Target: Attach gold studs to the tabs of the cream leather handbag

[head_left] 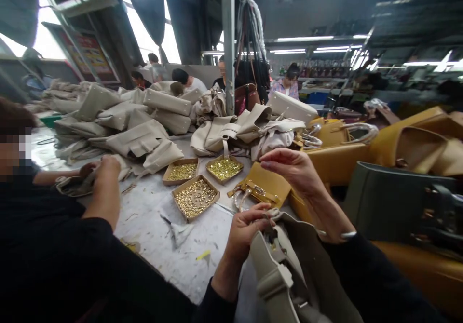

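Note:
My left hand (249,229) grips the upper edge of a beige handbag (269,291), its fingers closed on the material. The bag leans towards me with its dark inside (313,255) showing. Above and to the right of it, my right hand (294,168) is raised, apart from the bag. Its thumb and fingertips are pinched together, and whatever is between them is too small to make out. Just beyond my hands lies a mustard-yellow bag (265,181) with a wrapped handle.
Cardboard trays of small gold metal pieces (195,198) stand on the white table (144,236). Beige bags (141,137) are heaped behind them. Yellow bags (336,161) and a dark green bag (390,202) crowd the right. At left, a co-worker's hands (106,168) handle a bag.

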Motion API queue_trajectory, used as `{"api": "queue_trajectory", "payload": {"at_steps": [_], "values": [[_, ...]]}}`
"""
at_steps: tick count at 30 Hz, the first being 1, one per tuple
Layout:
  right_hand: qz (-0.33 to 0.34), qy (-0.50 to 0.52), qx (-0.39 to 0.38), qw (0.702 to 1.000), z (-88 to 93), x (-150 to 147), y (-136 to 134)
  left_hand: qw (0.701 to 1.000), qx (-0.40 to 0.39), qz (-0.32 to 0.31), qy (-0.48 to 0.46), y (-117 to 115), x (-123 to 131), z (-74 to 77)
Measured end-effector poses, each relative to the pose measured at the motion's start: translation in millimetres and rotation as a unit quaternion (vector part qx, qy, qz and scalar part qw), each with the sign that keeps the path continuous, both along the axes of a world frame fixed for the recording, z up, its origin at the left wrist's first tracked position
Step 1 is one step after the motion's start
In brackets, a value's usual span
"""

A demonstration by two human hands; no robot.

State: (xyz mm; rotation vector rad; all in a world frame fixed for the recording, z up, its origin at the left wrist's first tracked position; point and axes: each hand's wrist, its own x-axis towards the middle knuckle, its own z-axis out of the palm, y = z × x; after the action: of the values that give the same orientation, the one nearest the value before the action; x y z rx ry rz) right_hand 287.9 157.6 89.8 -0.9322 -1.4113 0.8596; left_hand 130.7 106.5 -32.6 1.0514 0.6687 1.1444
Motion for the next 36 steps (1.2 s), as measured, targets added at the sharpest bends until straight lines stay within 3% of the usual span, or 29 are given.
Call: {"api": "queue_trajectory", "payload": {"at_steps": [2,5,10,15,21,28,36], "values": [[-0.047,0.026,-0.002,0.999,-6.9,21.2,-41.6,0.997,0.026,0.021,0.068,-4.4,-0.4,8.4],[-0.070,0.034,-0.021,0.997,-33.1,39.9,-88.4,0.987,0.053,0.037,0.144,-11.6,-0.4,22.0],[-0.038,0.059,-0.048,0.996,-71.3,35.1,-120.0,0.973,0.035,0.086,0.211,-23.7,5.3,36.1],[0.000,0.143,-0.106,0.984,-87.8,15.2,-115.9,0.947,0.047,0.150,0.281,-31.5,12.9,41.7],[-0.003,0.247,-0.154,0.957,-108.1,1.8,-99.0,0.944,0.045,0.146,0.291,-33.2,19.5,41.4],[0.001,0.225,-0.152,0.962,-117.8,6.6,-96.3,0.963,-0.007,0.136,0.235,-30.1,22.3,32.1],[-0.028,0.170,-0.074,0.982,-114.8,4.7,-95.9,0.935,0.044,0.191,0.295,-33.7,25.2,39.1]]}}
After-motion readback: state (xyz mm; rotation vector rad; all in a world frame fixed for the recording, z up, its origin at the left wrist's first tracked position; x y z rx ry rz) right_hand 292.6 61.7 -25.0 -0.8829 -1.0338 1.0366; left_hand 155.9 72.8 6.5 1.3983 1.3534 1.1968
